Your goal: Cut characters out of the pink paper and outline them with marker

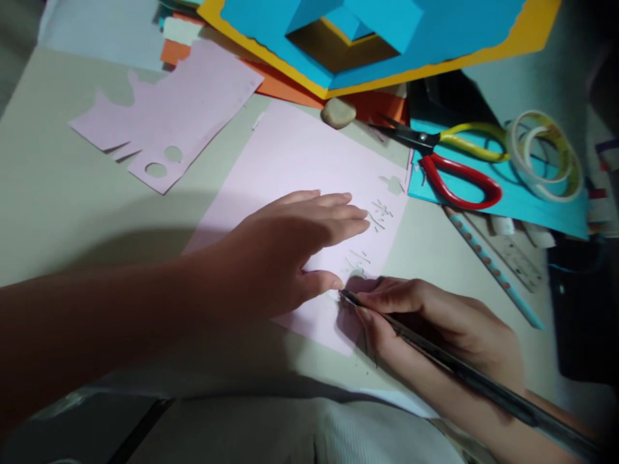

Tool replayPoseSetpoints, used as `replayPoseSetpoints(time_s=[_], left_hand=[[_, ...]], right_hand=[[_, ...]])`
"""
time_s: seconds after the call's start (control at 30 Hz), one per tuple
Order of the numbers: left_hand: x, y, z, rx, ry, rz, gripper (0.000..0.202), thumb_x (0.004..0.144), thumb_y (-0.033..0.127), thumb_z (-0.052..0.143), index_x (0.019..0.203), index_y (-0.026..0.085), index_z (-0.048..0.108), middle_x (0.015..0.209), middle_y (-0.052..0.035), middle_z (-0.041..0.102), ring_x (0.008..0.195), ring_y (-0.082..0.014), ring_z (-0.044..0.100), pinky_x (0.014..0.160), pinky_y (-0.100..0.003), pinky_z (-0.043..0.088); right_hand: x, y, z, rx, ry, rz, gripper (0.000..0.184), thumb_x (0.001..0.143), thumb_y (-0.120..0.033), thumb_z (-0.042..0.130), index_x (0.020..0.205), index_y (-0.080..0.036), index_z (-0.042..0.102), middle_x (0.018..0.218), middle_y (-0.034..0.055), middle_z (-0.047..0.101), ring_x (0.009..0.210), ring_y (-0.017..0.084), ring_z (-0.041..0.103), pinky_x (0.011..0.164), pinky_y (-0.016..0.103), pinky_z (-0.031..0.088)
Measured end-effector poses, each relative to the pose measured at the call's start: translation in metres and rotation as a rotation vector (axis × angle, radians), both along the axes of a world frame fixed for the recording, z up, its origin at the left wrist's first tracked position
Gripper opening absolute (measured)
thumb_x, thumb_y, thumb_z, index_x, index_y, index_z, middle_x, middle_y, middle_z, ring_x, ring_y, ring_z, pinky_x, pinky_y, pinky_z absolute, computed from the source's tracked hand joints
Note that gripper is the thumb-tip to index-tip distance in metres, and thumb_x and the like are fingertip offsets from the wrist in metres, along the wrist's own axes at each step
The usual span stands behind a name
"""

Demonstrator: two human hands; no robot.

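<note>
Right hand [435, 328] is closed on a slim dark craft knife [483, 383] in a pen grip, its tip [342, 294] at the near part of a pale pink card sheet [285, 151]. Left hand [285, 251] is not grasping anything: it lies open and flat on the sheet, fingers spread, with the thumb [324, 282] just beside the knife tip. Risk: a slip of the blade toward that thumb, most likely if the tip skids or the stroke runs toward the left hand. Narrow slits and small cut-out shapes [380, 212] lie just past the fingertips; the thin strips between them could tear under pressure or drag. The sheet rests loose on a pale board [82, 212], so it may shift if left-hand pressure eases. Shadow from both hands falls around the tip, which may hide the line. Beyond, a smooth stone [338, 113] sits at the far edge of the sheet. To the left lies a cut pink card piece [164, 113] with two round holes. To the right, red-and-yellow-handled scissors [459, 174] and tape rolls [544, 154] rest on blue card [532, 212], near a dotted blue pencil [493, 270] and a ruler [512, 264]. Farthest, blue-on-yellow card [271, 26] overlaps orange paper [285, 87].
</note>
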State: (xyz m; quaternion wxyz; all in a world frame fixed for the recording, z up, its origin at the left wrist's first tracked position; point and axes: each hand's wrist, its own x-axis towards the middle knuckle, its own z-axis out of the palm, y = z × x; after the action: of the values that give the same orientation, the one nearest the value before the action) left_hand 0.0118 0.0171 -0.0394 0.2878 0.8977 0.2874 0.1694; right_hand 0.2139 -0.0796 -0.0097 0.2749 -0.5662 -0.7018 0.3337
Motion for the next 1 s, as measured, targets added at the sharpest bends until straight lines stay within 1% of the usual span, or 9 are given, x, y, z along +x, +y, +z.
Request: replayPoseSetpoints(time_s=[0.1,0.23,0.47,0.77,0.9,1.0], left_hand=[[-0.0004,0.0001,0.0004,0.000,0.006,-0.001,0.059,0.083,0.026,0.072,0.139,0.019,0.052,0.148,-0.0033,0.053,0.144,-0.0197,0.040,0.123,-0.044,0.029],[-0.0009,0.0004,0.0004,-0.001,0.007,-0.005,0.059,0.084,0.026,0.072,0.138,0.018,0.052,0.148,-0.0036,0.053,0.144,-0.0199,0.040,0.124,-0.044,0.029],[-0.0014,0.0006,0.0015,-0.006,0.006,-0.008,0.059,0.083,0.025,0.072,0.138,0.016,0.052,0.148,-0.0049,0.053,0.144,-0.0212,0.040,0.123,-0.045,0.030],[-0.0006,-0.0007,0.0005,-0.009,0.026,-0.007,0.057,0.085,0.027,0.070,0.139,0.022,0.050,0.149,-0.0026,0.052,0.145,-0.0193,0.038,0.124,-0.043,0.028],[-0.0011,0.0000,0.0007,-0.003,0.026,0.000,0.057,0.085,0.028,0.070,0.138,0.022,0.051,0.149,-0.0020,0.052,0.145,-0.0196,0.039,0.124,-0.043,0.028],[-0.0006,0.0002,0.0015,-0.012,0.037,-0.005,0.059,0.084,0.027,0.070,0.139,0.021,0.050,0.150,-0.0024,0.052,0.145,-0.0200,0.038,0.124,-0.042,0.027]], right_hand=[[0.0000,0.0016,0.0002,0.011,0.026,0.021,0.016,0.080,-0.007,0.068,0.085,-0.022,0.066,0.086,0.0021,0.078,0.075,0.016,0.075,0.058,0.022,0.056],[-0.0011,0.0034,-0.0005,0.008,0.026,0.018,0.015,0.080,-0.008,0.068,0.086,-0.022,0.067,0.088,0.0022,0.078,0.077,0.015,0.075,0.064,0.020,0.058],[-0.0026,0.0041,0.0032,0.009,0.012,0.032,0.017,0.080,-0.006,0.068,0.087,-0.021,0.066,0.087,0.0022,0.078,0.076,0.014,0.075,0.060,0.020,0.056],[-0.0026,0.0031,0.0028,0.029,0.023,0.067,0.019,0.080,-0.003,0.067,0.089,-0.020,0.066,0.089,0.0033,0.077,0.081,0.014,0.075,0.072,0.018,0.058],[-0.0014,0.0055,0.0042,0.037,0.017,0.090,0.020,0.080,-0.004,0.066,0.090,-0.022,0.066,0.090,0.0041,0.078,0.080,0.016,0.075,0.069,0.020,0.060],[-0.0007,0.0063,0.0051,0.025,0.020,0.071,0.022,0.079,-0.004,0.067,0.089,-0.024,0.066,0.088,0.0037,0.078,0.078,0.018,0.076,0.066,0.023,0.061]])
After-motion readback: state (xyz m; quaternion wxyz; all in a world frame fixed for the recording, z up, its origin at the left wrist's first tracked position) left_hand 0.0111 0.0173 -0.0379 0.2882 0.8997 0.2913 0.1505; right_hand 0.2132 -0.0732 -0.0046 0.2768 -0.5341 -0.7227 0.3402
